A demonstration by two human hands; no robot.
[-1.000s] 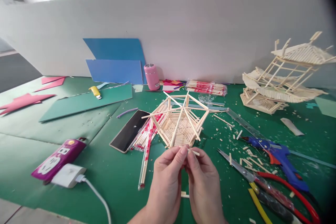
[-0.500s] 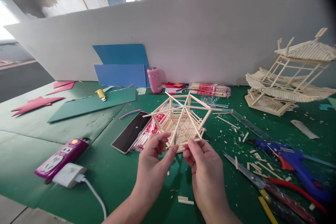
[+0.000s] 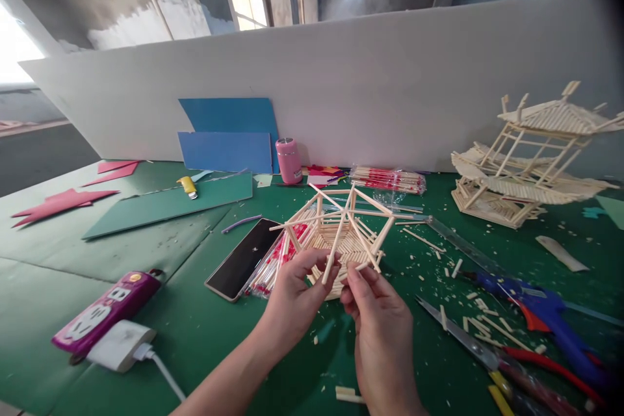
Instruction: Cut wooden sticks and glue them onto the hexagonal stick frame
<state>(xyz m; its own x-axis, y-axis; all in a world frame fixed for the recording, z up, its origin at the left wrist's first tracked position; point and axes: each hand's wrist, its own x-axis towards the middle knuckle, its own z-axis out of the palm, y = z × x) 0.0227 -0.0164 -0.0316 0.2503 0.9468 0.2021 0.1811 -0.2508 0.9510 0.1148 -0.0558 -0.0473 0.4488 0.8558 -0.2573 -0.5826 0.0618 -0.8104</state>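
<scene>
Just right of the phone [image 3: 242,257], the stick frame [image 3: 341,234] sits on the table [image 3: 146,312], with the left hand [image 3: 292,299] clasping its near edge and the right hand [image 3: 377,325] pinching a short stick [image 3: 361,266] against it. It looks light, stiff and brittle at its joints, so the slatted base is probably a safer hold than the thin spokes.
</scene>
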